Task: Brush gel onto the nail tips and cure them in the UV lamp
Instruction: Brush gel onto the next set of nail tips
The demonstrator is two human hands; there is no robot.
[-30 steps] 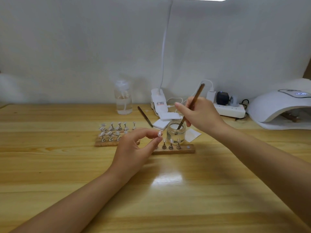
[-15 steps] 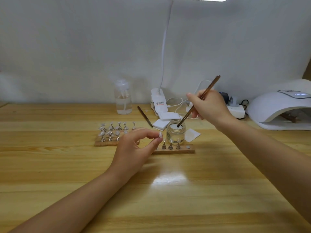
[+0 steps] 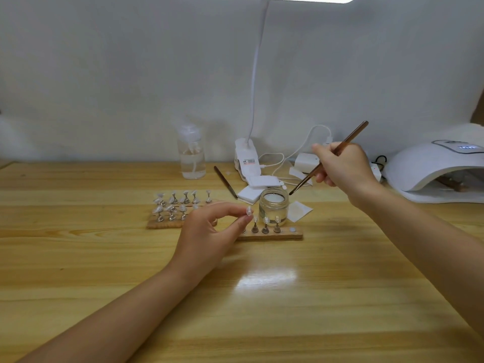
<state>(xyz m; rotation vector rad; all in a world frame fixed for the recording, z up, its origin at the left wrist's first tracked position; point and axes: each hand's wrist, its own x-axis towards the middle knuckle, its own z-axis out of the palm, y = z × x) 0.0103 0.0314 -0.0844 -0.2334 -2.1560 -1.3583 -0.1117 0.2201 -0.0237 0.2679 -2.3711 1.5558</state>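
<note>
My left hand (image 3: 209,231) pinches a clear nail tip (image 3: 248,211) between thumb and forefinger, just above the left end of a wooden holder strip (image 3: 272,235) that carries three more tips on stands. My right hand (image 3: 340,169) holds a thin brown brush (image 3: 330,157), its bristle end hanging just right of the rim of an open glass gel jar (image 3: 273,205). A second wooden strip (image 3: 162,223) with several tips on stands lies to the left. The white UV lamp (image 3: 432,166) sits at the far right with its display lit.
A clear pump bottle (image 3: 191,155) stands at the back. A white clip lamp base (image 3: 246,161), cables, a power strip and white pads (image 3: 251,192) crowd the area behind the jar. Another brush (image 3: 225,182) lies beside the pads. A paper square (image 3: 298,210) lies right of the jar.
My right hand has lifted the brush out of the gel jar and drawn it back to the right. My left hand has stayed in place with the nail tip.
</note>
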